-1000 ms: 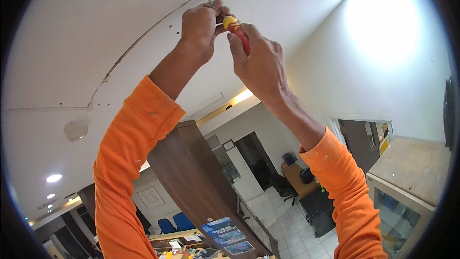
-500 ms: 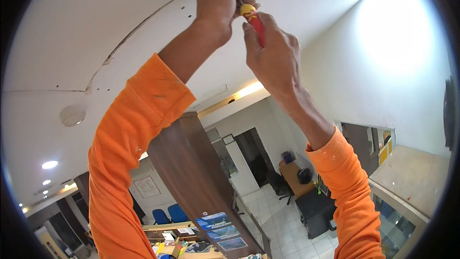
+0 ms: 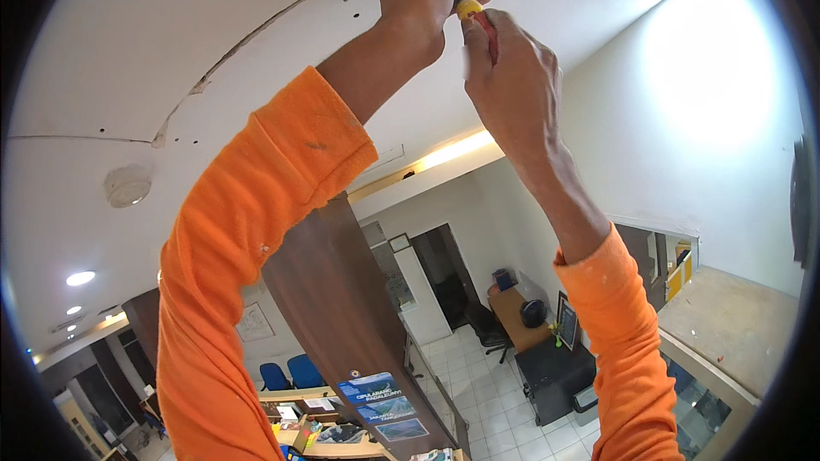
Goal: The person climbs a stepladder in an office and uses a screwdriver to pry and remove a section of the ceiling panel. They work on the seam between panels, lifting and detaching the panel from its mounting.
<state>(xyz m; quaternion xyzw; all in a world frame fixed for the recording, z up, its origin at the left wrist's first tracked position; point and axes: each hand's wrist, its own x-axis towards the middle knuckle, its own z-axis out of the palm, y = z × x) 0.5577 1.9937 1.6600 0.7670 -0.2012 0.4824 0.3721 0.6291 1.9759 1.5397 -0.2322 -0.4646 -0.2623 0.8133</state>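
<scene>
Overhead, my right hand (image 3: 519, 77) is closed round the red handle of a screwdriver (image 3: 470, 9), whose collar is yellow. Its thumb is slightly blurred. The metal shaft runs up toward the ceiling (image 3: 196, 30). My left hand (image 3: 417, 2) is curled around the upper shaft near the tip, with its fingers against or very near the ceiling. Between those fingers the tip is hidden, and whether a screw is there cannot be made out. A cracked seam (image 3: 256, 34) and several small dark holes run across the ceiling near my left hand.
A round ceiling fitting (image 3: 128, 185) and lit downlights are at the left. A tall brown wooden column (image 3: 333, 307) rises below my arms. A cluttered counter (image 3: 350, 448), a desk (image 3: 517, 316) and a black cabinet (image 3: 555, 380) stand below. A pale ledge (image 3: 726, 320) is at the right.
Both hands and the screwdriver have shifted right and slightly up in the picture, and the view has tilted a little. Both hands keep the same grip on the screwdriver.
</scene>
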